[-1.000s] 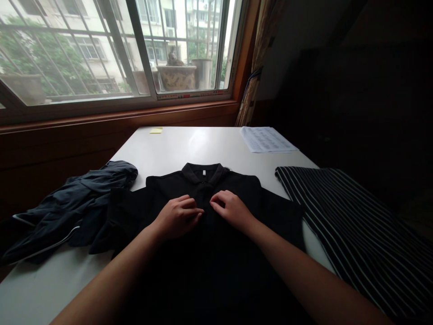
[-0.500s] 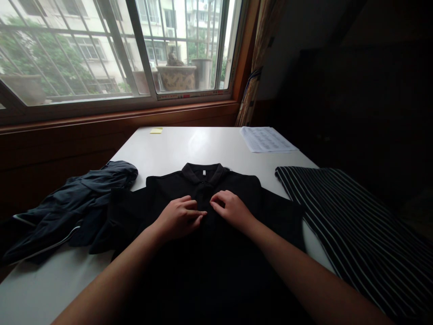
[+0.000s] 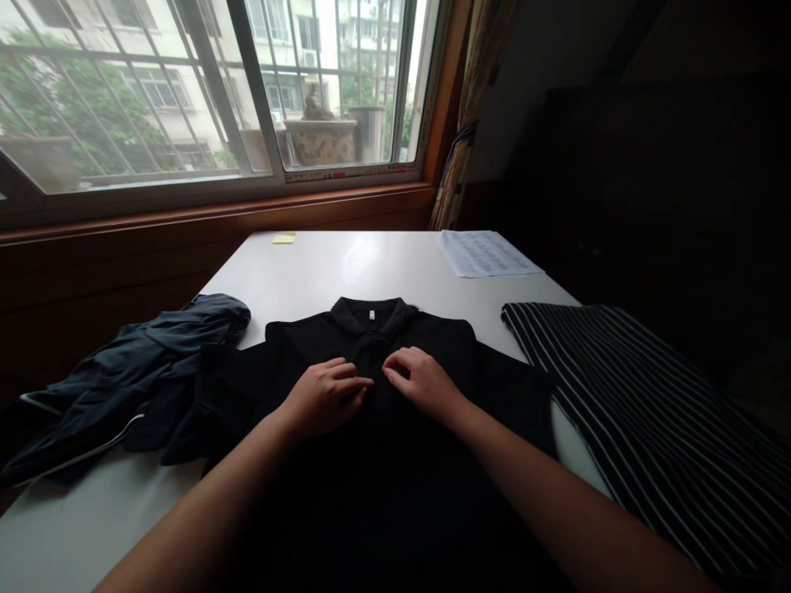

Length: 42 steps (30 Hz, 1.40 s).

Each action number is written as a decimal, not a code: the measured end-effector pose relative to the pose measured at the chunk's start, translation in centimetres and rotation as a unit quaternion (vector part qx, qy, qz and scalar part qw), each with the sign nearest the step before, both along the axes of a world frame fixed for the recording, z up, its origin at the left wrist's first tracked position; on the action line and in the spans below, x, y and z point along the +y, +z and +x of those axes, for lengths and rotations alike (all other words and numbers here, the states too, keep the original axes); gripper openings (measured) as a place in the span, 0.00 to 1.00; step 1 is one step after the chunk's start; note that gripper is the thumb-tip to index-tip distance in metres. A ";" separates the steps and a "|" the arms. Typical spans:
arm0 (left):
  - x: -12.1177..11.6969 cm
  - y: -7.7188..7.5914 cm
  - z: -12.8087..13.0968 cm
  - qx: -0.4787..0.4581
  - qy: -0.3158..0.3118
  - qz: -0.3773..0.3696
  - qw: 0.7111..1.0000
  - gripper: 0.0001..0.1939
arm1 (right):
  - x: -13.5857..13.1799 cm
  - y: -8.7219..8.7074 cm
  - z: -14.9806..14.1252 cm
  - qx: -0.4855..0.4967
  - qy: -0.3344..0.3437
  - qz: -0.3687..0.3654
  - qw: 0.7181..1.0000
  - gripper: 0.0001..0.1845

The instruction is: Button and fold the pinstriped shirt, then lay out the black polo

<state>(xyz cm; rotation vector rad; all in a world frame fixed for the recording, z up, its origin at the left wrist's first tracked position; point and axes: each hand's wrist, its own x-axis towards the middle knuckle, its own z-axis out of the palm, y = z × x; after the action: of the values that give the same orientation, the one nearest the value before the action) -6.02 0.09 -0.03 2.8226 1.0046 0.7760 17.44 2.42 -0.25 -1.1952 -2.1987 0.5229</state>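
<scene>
A black polo shirt (image 3: 383, 494) lies spread front side up, its collar (image 3: 371, 325) at the far end and a small white label inside the neck. Over the chest, just left of the front placket, my left hand (image 3: 327, 395) has its fingers curled, with the fingertips at the cloth by the placket. Opposite it, my right hand (image 3: 420, 379) pinches thumb and fingertips together at the placket's right side. The dark cloth and the fingers hide exactly what is between the fingertips; no button can be made out there.
On the white table (image 3: 321, 268), a crumpled dark garment with white piping (image 3: 124, 371) lies left and a black striped cloth (image 3: 618, 387) right. Printed sheets (image 3: 488, 254) and a yellow sticky note (image 3: 284, 238) rest at the back, below a window (image 3: 203, 91).
My left fingers have drawn in slightly and shifted a little up and left at the placket. My right hand stays nearly still, and the shirt lies as before.
</scene>
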 end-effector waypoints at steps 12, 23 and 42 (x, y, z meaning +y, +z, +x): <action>0.1 0.0 0.1 0.032 -0.027 -0.028 0.999 0.13 | 0.1 -0.2 -0.1 -0.005 0.000 0.003 1.000 0.04; 0.2 -0.1 0.1 0.001 -0.028 -0.055 0.998 0.08 | -0.1 0.0 0.0 -0.003 0.002 0.003 1.000 0.04; 0.6 -0.1 0.2 -0.024 0.041 -0.029 0.998 0.08 | 0.0 0.1 0.0 -0.007 0.003 0.003 1.000 0.04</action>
<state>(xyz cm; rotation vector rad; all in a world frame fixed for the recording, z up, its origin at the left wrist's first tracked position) -5.87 0.67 -0.18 2.7153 1.1224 0.8038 17.40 2.40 -0.13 -1.1934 -2.2151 0.5105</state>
